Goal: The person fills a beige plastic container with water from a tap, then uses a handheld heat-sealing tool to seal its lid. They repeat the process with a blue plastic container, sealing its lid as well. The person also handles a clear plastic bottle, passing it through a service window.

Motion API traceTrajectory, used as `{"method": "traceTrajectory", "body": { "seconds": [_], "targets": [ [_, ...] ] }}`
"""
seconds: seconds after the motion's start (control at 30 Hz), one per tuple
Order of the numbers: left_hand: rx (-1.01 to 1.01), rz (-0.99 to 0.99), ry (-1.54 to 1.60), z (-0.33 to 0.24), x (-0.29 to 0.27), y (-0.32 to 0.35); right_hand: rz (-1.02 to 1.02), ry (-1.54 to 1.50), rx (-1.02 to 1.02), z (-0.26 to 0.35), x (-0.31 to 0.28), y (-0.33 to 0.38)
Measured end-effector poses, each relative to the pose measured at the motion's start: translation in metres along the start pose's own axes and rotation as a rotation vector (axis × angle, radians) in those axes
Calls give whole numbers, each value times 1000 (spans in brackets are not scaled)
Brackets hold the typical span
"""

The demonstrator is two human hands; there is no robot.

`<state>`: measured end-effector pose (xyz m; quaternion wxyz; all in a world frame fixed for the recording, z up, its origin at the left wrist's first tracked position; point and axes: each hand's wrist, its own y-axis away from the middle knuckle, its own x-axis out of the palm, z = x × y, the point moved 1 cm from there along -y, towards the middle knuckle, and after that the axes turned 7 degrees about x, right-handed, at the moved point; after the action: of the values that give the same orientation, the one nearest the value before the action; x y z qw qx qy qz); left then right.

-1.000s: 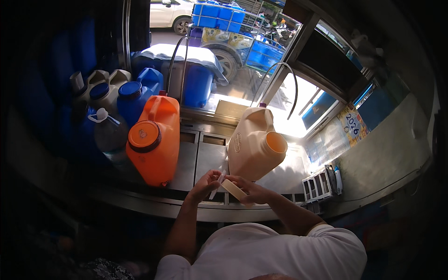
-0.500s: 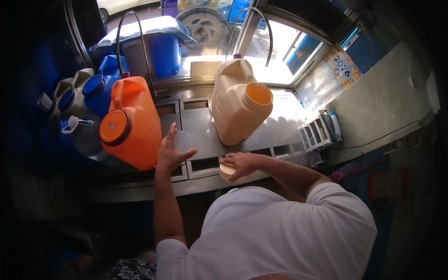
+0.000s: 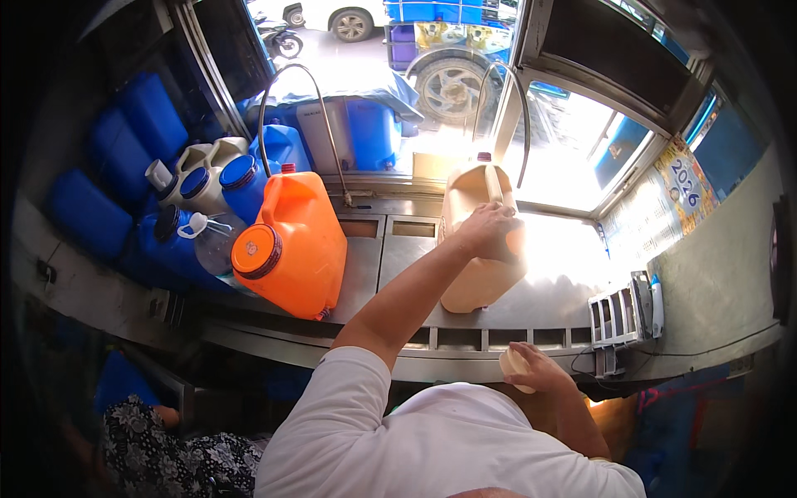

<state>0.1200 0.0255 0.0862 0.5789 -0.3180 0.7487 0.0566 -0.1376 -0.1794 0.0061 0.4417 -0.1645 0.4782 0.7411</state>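
Note:
My left hand (image 3: 491,232) lies over the wide mouth of a beige plastic jug (image 3: 475,286), its fingers bent at the rim. The back of the hand covers most of that opening, so whatever is under the fingers is hidden. An orange glow from the mouth shows beside the hand. Close to my body, below the counter's front edge, my right hand (image 3: 544,371) grips a round beige cap (image 3: 516,368). The jug stands upright on the metal counter (image 3: 556,303). To its left stands an orange jug (image 3: 311,249) with its round screw cap (image 3: 256,251) on.
Blue and beige containers (image 3: 207,199) and a clear jug (image 3: 217,245) crowd the left. Two curved metal tubes (image 3: 286,70) rise behind the jugs by the window. A grey rack (image 3: 616,311) stands right. A person in patterned clothing (image 3: 141,440) is at lower left.
My left hand has moved from beside the orange jug to the beige jug's mouth. The translucent disc near it is out of sight. My right hand has shifted right with the cap. The view has shifted.

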Motion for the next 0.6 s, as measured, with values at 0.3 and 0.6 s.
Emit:
{"method": "traceTrajectory", "body": {
  "seconds": [0.3,0.6],
  "targets": [
    [-68,7,10,-14,10,-10,-130,-94,-37,-75,-76,-47],
    [-76,-4,146,-6,8,-10,-429,-419,-368,-11,-170,-106]
  ]
}}
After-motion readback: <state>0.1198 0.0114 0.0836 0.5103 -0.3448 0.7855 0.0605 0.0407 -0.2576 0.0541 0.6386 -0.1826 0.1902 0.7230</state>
